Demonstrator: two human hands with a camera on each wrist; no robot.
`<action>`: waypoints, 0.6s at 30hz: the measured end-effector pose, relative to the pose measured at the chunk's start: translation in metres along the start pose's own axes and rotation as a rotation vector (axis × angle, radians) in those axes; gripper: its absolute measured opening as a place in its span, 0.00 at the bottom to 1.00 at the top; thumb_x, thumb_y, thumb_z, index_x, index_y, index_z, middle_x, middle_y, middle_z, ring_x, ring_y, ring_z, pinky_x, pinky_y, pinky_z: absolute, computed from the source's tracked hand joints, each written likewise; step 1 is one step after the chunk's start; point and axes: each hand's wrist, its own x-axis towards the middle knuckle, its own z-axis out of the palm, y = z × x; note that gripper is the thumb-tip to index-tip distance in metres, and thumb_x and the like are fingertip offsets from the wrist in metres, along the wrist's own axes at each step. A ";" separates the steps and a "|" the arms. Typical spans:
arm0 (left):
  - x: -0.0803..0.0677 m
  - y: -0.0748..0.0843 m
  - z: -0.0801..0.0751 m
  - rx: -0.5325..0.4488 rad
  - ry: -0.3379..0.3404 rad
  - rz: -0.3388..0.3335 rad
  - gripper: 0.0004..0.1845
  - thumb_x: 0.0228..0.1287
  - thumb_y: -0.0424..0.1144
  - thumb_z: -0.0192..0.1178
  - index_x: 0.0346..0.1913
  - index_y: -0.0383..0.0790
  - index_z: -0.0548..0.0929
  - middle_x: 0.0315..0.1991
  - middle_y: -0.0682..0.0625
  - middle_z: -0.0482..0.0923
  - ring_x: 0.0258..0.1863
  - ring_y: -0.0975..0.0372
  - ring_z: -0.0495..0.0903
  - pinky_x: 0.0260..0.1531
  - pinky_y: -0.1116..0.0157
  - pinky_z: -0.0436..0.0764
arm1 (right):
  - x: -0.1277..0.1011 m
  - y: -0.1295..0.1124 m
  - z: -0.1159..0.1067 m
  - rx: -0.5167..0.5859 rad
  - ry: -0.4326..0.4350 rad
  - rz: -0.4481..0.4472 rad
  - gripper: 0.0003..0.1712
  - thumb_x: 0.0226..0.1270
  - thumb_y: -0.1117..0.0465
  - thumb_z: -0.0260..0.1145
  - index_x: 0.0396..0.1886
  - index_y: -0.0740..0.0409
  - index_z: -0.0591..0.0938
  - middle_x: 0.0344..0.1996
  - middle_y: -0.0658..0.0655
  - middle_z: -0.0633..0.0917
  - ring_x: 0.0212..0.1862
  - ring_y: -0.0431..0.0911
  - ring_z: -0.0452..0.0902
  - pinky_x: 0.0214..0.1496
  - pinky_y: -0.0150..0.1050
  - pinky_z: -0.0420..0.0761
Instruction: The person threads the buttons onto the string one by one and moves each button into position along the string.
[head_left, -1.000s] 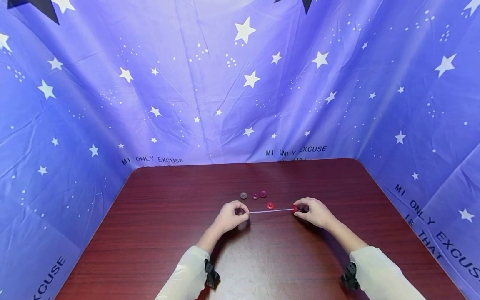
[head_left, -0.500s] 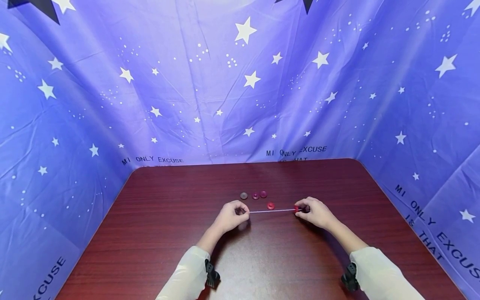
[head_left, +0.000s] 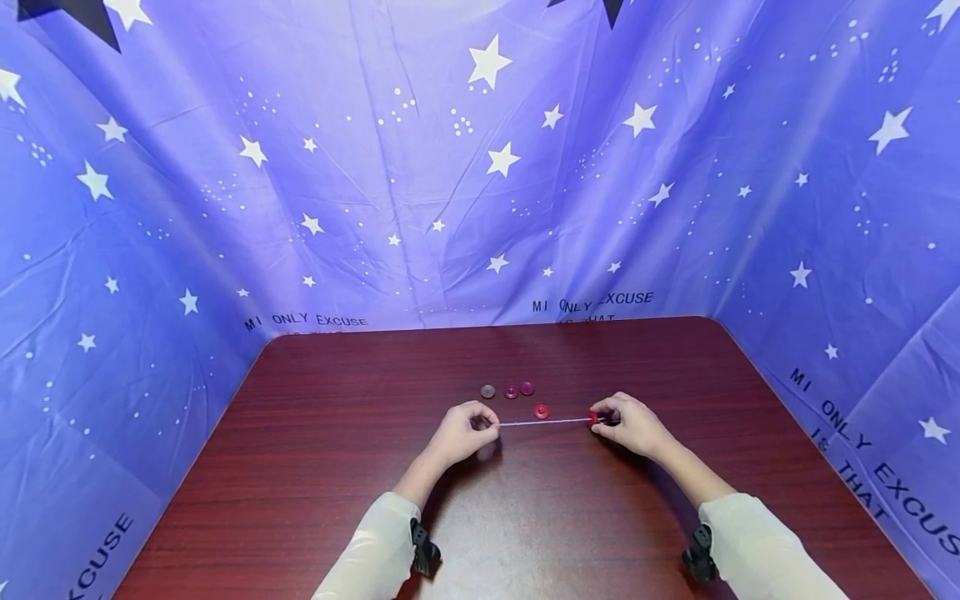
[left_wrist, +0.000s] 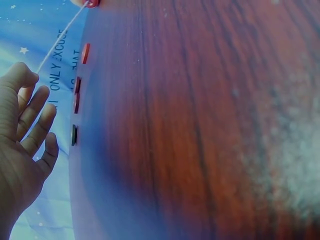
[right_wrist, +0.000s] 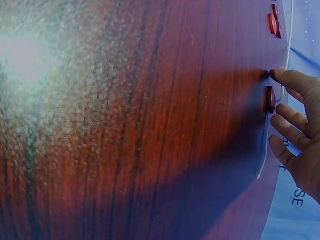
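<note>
A thin white string point(head_left: 543, 422) runs taut between the two hands, just above the table. My left hand point(head_left: 461, 433) pinches its left end between thumb and index finger, with the other fingers loosely bent in the left wrist view. At the string's other end, my right hand point(head_left: 628, 423) pinches a red button point(head_left: 594, 418) between thumb and fingertips. The right wrist view shows a dark red button point(right_wrist: 270, 99) just beyond that thumb, with the string's loose tail point(right_wrist: 262, 160) trailing past it. Close behind the taut string lies a loose red button point(head_left: 542, 412).
Farther back on the dark red wooden table point(head_left: 337, 467) lie a grey-brown button point(head_left: 487, 392) and two purplish-red buttons, one left point(head_left: 511, 392) and one right point(head_left: 527, 388). A blue star-patterned cloth point(head_left: 420, 167) encloses the table's back and sides.
My right hand's pinched red button has shifted slightly to the right along the string's line since a second ago. The left hand and the loose buttons stay in place.
</note>
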 end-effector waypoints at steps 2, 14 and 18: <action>0.000 0.000 0.001 -0.002 0.000 0.001 0.02 0.52 0.33 0.61 0.30 0.43 0.82 0.27 0.55 0.78 0.26 0.72 0.74 0.30 0.74 0.75 | 0.000 0.000 0.000 -0.003 -0.002 0.007 0.14 0.49 0.60 0.74 0.37 0.58 0.84 0.32 0.52 0.81 0.33 0.42 0.75 0.36 0.36 0.74; 0.000 0.001 0.003 -0.016 -0.007 0.002 0.03 0.52 0.34 0.61 0.31 0.41 0.82 0.27 0.54 0.78 0.26 0.71 0.75 0.30 0.74 0.76 | 0.002 0.002 0.000 -0.034 -0.001 -0.003 0.15 0.48 0.60 0.74 0.37 0.58 0.84 0.32 0.52 0.81 0.33 0.41 0.75 0.36 0.36 0.74; 0.000 0.004 0.002 -0.018 -0.012 0.006 0.03 0.52 0.34 0.61 0.31 0.40 0.82 0.28 0.54 0.78 0.26 0.71 0.75 0.30 0.74 0.76 | 0.001 0.002 0.000 -0.028 -0.005 -0.004 0.15 0.48 0.59 0.74 0.37 0.58 0.84 0.32 0.52 0.81 0.32 0.41 0.74 0.35 0.35 0.73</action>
